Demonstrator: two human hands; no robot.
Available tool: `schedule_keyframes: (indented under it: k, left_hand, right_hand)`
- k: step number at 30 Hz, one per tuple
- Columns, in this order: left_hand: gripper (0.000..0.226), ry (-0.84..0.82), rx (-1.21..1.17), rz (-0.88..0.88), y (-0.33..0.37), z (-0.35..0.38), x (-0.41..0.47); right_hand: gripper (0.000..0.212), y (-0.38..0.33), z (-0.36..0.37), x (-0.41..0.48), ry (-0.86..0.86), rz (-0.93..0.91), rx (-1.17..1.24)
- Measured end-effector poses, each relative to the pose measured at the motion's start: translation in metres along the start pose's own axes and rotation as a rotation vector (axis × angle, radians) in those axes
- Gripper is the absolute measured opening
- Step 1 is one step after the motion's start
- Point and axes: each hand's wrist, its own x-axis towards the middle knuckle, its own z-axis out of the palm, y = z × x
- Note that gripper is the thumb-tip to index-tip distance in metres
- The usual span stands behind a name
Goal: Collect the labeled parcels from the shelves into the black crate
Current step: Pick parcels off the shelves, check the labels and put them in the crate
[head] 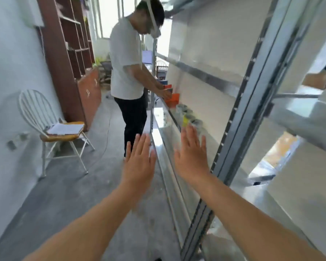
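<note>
Both my arms stretch forward at chest height, palms down, fingers straight. My left hand (139,162) hovers over the aisle floor and holds nothing. My right hand (191,155) hovers beside the front edge of the metal shelf rack (232,140) and is also empty. On the right, a brown cardboard parcel (315,81) sits on a higher shelf behind the upright post. No black crate is visible. The picture is blurred.
A person in a white shirt (126,61) stands ahead in the aisle, hands at orange bins (172,99) on the shelf. Small containers (186,113) line that shelf. A white chair (51,129) with papers stands left, a brown bookcase (71,53) behind it.
</note>
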Motion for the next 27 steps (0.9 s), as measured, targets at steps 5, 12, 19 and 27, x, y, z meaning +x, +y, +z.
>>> schedule_keyframes:
  k: [5, 12, 19, 27]
  left_hand:
    - [0.063, 0.166, 0.067, 0.150, 0.077, -0.107, 0.053]
    - [0.061, 0.259, 0.092, 0.286, 0.121, -0.168, 0.095]
    - [0.061, 0.271, 0.010, 0.336, 0.123, -0.173, 0.090]
    - [0.061, 0.151, -0.081, 0.499, 0.142, -0.160, 0.088]
  right_hand:
    - [0.072, -0.014, -0.118, 0.000, 0.187, 0.023, -0.113]
    - [0.073, -0.018, -0.205, -0.005, 0.347, 0.045, -0.231]
    - [0.074, -0.031, -0.235, 0.003, 0.454, 0.177, -0.282]
    - [0.076, -0.031, -0.246, -0.030, 0.502, 0.332, -0.401]
